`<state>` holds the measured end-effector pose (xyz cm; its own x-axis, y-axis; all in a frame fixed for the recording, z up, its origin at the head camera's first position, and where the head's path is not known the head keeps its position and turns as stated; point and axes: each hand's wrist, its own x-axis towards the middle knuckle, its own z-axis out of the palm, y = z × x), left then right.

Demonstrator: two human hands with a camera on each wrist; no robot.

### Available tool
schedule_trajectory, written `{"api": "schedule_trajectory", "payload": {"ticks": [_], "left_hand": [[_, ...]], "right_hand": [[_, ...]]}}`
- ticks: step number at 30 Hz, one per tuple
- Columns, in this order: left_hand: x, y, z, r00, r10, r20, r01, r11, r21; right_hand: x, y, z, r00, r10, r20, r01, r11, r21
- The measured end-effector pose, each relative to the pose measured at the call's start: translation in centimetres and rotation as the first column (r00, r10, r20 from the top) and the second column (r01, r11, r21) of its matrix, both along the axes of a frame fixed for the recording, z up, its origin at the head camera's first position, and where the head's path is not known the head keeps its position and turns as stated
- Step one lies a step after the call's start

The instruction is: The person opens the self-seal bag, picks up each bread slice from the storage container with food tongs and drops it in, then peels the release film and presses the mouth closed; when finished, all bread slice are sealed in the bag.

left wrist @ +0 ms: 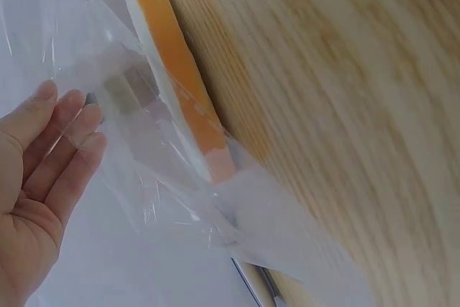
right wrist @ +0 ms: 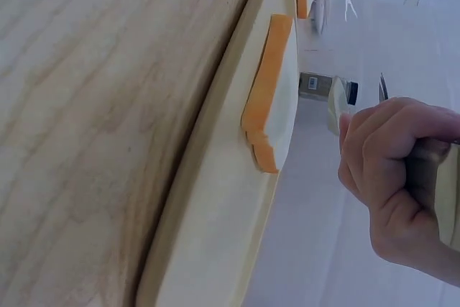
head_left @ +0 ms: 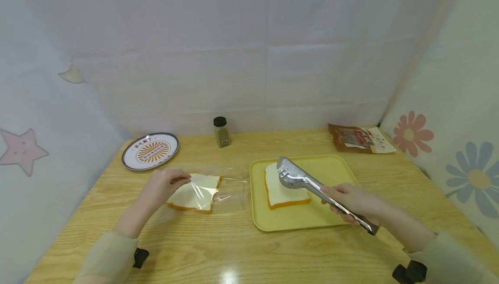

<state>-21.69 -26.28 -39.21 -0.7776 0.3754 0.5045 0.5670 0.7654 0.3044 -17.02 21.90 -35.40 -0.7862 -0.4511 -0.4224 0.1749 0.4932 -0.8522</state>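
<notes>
My left hand (head_left: pixel 166 184) pinches the edge of a clear plastic bag (head_left: pixel 230 193). Inside the bag lies a slice of bread (head_left: pixel 195 193) with an orange crust, flat on the table; its crust (left wrist: pixel 180 55) shows through the film in the left wrist view. My right hand (head_left: pixel 352 204) grips metal food tongs (head_left: pixel 312 184) by the handle, their arms close together. The tongs' head is over a second bread slice (head_left: pixel 284 190) on a yellow tray (head_left: pixel 327 214). Whether the tongs touch that slice I cannot tell.
A round patterned plate (head_left: pixel 152 151) sits at the back left. Behind the bag stands a small jar (head_left: pixel 222 134) with a black lid. At the back right lies a brown and white food packet (head_left: pixel 360 139). Light curtains enclose the wooden table (head_left: pixel 187 249).
</notes>
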Motion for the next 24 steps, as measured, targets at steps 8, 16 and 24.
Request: {"api": "schedule_trajectory", "payload": {"ticks": [8, 16, 24], "left_hand": [[0.1, 0.1, 0.2, 0.997, 0.022, 0.069, -0.022, 1.000, -0.002], [0.3, -0.2, 0.2, 0.997, -0.021, 0.077, 0.019, 0.999, 0.026], [0.4, -0.5, 0.2, 0.995, -0.036, 0.097, 0.032, 0.998, 0.045]], "right_hand": [[3.6, 2.6, 0.1, 0.998, -0.021, 0.058, 0.025, 0.997, -0.070], [6.0, 4.7, -0.7, 0.992, -0.031, 0.124, 0.047, 0.991, -0.127], [7.9, 5.3, -1.8, 0.982, -0.058, 0.182, 0.077, 0.992, -0.103]]}}
